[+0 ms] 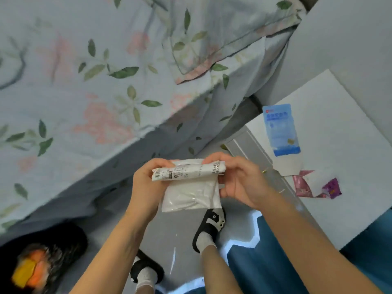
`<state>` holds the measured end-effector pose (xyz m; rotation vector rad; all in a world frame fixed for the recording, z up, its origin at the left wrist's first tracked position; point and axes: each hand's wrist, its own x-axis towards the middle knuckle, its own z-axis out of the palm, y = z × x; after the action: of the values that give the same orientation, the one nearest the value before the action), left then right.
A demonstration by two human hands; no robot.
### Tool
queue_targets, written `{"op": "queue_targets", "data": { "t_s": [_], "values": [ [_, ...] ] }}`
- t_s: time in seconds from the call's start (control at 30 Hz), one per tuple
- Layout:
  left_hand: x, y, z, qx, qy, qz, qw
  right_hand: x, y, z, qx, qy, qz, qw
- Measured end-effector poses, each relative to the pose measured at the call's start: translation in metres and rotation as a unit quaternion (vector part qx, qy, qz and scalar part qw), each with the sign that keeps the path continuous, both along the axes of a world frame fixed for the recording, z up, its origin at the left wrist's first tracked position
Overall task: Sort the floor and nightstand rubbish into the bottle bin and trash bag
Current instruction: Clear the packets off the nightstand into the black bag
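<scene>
A white plastic packet [189,192] with a printed barcode strip along its folded top edge hangs between both hands above the grey floor. My left hand [146,181] grips its left end, and my right hand [237,181] pinches its right end. On the white nightstand [347,128] lie a flattened blue and white carton [281,134] and a torn purple and pink wrapper [318,185]. A black trash bag [63,247] with orange and yellow rubbish inside sits open at the lower left.
The bed with a floral sheet [84,92] fills the left and top. My feet in black slippers [210,228] stand on the grey floor [165,230]. A blue cloth [275,262] covers the lower right.
</scene>
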<state>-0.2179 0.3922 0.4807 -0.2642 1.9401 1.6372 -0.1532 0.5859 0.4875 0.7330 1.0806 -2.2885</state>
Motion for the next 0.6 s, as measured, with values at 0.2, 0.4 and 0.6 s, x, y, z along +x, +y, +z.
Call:
{"op": "queue_targets", "data": {
  "t_s": [0.2,0.4,0.6],
  "values": [
    [-0.012,-0.155,-0.001,-0.011,0.056,0.061,0.997,-0.056,-0.15,-0.014,0.103,0.012,0.174,0.979],
    [0.004,-0.321,-0.016,0.203,-0.164,0.297,0.918,-0.09,-0.314,-0.027,0.199,0.107,0.255,0.94],
    [0.051,-0.45,-0.043,0.072,-0.134,0.324,0.934,-0.096,-0.472,-0.053,0.252,0.175,0.35,0.885]
  ]
}}
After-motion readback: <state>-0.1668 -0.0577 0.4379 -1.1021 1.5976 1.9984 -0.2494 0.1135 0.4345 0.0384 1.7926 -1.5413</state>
